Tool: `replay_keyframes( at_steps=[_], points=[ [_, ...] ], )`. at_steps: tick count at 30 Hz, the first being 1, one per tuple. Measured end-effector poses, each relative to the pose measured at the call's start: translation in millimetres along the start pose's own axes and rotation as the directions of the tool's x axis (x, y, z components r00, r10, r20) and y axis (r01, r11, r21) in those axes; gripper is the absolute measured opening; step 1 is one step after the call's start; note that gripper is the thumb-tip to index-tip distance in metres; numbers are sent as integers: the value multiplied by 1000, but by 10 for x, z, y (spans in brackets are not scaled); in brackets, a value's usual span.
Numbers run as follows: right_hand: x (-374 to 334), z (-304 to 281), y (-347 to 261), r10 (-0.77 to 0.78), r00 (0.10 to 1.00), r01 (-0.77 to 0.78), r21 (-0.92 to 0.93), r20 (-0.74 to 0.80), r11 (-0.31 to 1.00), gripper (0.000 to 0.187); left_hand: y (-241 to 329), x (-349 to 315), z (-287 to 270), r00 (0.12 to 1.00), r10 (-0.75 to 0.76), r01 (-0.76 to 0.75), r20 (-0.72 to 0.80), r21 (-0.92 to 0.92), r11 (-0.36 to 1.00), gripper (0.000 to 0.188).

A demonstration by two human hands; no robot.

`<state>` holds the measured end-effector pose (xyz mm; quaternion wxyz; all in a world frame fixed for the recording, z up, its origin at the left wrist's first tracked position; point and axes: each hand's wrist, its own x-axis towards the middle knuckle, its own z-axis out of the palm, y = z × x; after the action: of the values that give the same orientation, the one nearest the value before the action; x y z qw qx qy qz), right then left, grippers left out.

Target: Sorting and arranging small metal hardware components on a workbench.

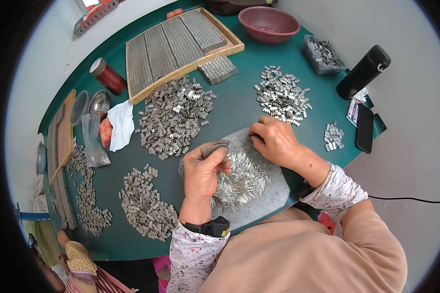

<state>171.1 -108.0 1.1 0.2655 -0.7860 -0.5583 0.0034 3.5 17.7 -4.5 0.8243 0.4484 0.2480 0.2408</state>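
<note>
Pale wall (410, 127) to R; green table (230, 105), near edge by person's torso (298, 259); gray slab (279, 188) along that edge, green showing beyond btwn two metal-pc piles (176, 117), pins (242, 183) heaped on slab. L hand (200, 173), over slab's left part, pinches small metal block (214, 148), thumb on top; R hand (280, 143), back up, fingers curled nr slab's far corner, can't tell on what.

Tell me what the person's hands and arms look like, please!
The left hand and right hand wear no gloves. Pale sleeves with little flowers cover the forearms. The left wrist has a black band with a chunky, yellow-marked black box; the right has something black, partly hidden.
</note>
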Motion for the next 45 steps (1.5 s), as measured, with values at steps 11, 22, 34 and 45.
replay_keyframes(
  at_steps=[11, 22, 34, 45],
  points=[
    [-39, 35, -5, -103, 994, 101, -55, -24, 993, 8, -13, -18, 55, 998, 56, -56, 8, 63, 996, 12],
    [181, -77, 327, 39, 991, -50, -94, -124, 994, 9, 6, -20, 69, 997, 51, -46, -57, 83, 995, 12],
    [115, -228, 562, 142, 938, -116, 100, -315, 988, 16, -16, -12, 39, 996, 63, -59, -68, 50, 997, 14],
    [-226, -97, 397, 7, 995, -27, -195, -101, 980, 19, -1, -21, 77, 996, 62, -56, -63, 91, 994, 14]
  ],
)
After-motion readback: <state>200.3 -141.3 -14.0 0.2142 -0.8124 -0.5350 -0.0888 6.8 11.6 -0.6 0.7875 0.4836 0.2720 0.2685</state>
